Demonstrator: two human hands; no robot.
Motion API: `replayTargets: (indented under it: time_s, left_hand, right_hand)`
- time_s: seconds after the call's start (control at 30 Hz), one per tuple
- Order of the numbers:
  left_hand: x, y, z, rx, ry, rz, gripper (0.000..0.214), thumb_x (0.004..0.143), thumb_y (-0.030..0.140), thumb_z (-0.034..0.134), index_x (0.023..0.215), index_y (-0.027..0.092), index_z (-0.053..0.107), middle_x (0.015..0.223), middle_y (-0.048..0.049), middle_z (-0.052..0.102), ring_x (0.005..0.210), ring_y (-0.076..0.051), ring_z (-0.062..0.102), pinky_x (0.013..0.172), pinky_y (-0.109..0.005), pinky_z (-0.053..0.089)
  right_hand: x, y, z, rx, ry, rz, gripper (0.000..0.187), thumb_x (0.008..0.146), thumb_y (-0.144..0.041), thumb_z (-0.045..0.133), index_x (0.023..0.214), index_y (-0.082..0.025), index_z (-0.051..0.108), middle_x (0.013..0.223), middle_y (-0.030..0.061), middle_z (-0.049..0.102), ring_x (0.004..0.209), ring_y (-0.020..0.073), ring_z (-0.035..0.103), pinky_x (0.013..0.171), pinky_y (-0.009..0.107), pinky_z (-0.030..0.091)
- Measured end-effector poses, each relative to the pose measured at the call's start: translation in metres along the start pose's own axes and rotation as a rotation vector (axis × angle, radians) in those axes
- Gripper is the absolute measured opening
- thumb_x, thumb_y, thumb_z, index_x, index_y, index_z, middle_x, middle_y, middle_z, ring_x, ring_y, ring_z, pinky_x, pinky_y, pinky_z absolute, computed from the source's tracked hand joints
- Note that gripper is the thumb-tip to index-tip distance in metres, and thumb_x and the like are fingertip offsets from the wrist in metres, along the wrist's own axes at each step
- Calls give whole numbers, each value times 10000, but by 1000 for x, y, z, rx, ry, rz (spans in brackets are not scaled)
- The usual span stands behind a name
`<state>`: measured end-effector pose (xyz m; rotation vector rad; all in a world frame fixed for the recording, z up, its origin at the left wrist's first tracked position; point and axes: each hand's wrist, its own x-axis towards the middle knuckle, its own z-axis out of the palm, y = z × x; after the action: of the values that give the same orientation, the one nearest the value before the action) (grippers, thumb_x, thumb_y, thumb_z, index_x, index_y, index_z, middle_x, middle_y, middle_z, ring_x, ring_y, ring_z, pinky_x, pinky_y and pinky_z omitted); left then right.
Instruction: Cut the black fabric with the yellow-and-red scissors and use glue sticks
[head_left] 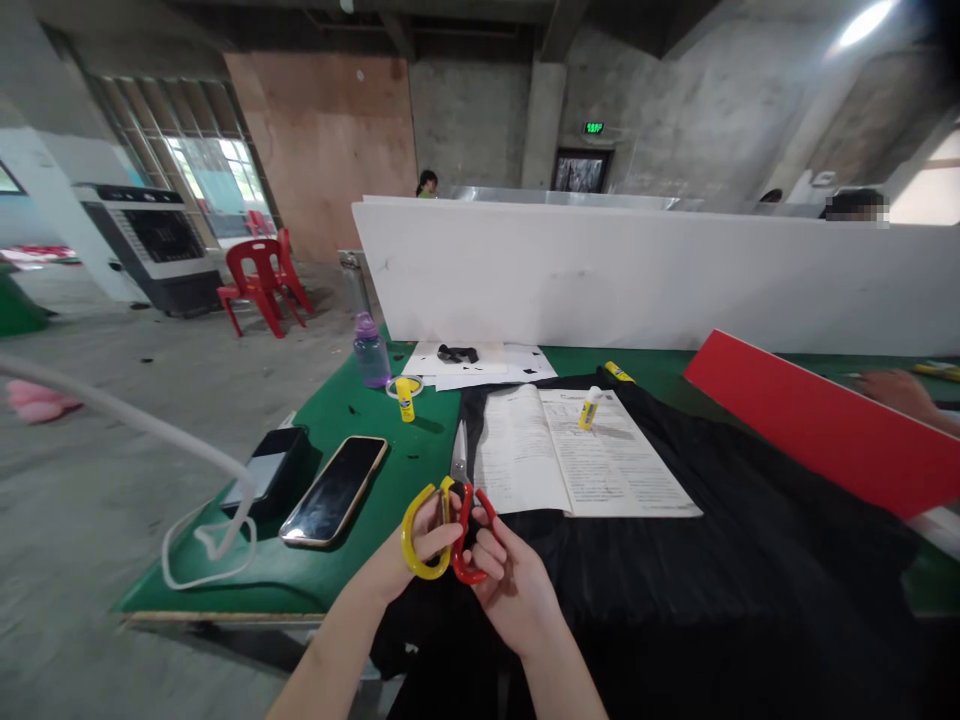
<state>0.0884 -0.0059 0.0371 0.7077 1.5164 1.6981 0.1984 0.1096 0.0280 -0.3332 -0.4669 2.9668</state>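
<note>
A pair of scissors [460, 462] with one yellow and one red handle points away from me, its metal blades over the edge of the black cloth [750, 560]. My left hand [431, 530] is closed on the yellow handle. On the red handle, my right hand [504, 570] is closed with fingers curled through the loop. Just beyond lies an open book [622, 460] with printed pages. A yellow-and-white glue stick [589, 410] stands on its right page. Another glue stick [406, 400] stands on the green table [337, 400] to the left.
A smartphone [335, 490], a black device [271, 470] and a white cable [214, 575] lie on the left. Behind stand a purple-capped bottle [372, 352] and papers [487, 368]. A white panel [562, 275] closes the back; a red board [817, 420] and another person's hand [896, 390] are right.
</note>
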Motion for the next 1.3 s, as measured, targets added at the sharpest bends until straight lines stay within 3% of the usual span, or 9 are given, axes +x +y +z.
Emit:
replayTargets:
  time_s: [0.17, 0.5, 0.7, 0.83, 1.13, 1.3]
  left_hand:
    - [-1, 0, 0, 25, -14, 42, 195, 780, 283, 638, 958, 253, 564, 977, -25, 572, 973, -209, 531, 908, -371, 416]
    - [1, -1, 0, 151, 38, 75, 193, 778, 294, 623, 969, 283, 606, 959, -13, 601, 953, -213, 542, 933, -359, 403]
    - [0, 4, 4, 173, 33, 76, 220, 778, 301, 622, 995, 281, 591, 955, -6, 580, 964, -211, 524, 961, -365, 381]
    - [0, 4, 5, 161, 29, 43, 220, 779, 304, 618, 994, 274, 579, 934, 0, 583, 948, -210, 529, 943, -378, 396]
    - [0, -1, 5, 101, 25, 52, 343, 781, 277, 630, 1112, 244, 549, 1138, -26, 598, 1089, -212, 514, 1012, -358, 352]
    - [1, 0, 6, 70, 33, 54, 322, 768, 266, 643, 1073, 215, 555, 1076, -36, 617, 1011, -206, 546, 955, -343, 396]
  right_hand:
    - [0, 1, 0, -20, -16, -14, 251, 784, -323, 683, 945, -134, 648, 534, -102, 268, 467, 36, 217, 581, 193, 357]
    - [1, 0, 0, 8, -3, -12, 262, 774, -319, 697, 945, -127, 649, 549, -100, 269, 463, 30, 191, 510, 171, 298]
    - [1, 0, -4, 51, -37, -38, 220, 829, -293, 634, 949, -112, 669, 529, -103, 249, 460, 35, 145, 537, 173, 329]
    - [1, -1, -3, 29, -34, -53, 202, 814, -288, 645, 921, -120, 676, 530, -100, 239, 463, 40, 119, 489, 168, 284]
    - [1, 0, -2, 77, -35, -57, 219, 839, -270, 619, 961, -94, 664, 518, -103, 235, 446, 26, 139, 491, 152, 296]
    - [1, 0, -2, 65, -15, -59, 210, 811, -265, 648, 949, -108, 666, 507, -108, 247, 441, 22, 143, 488, 148, 303]
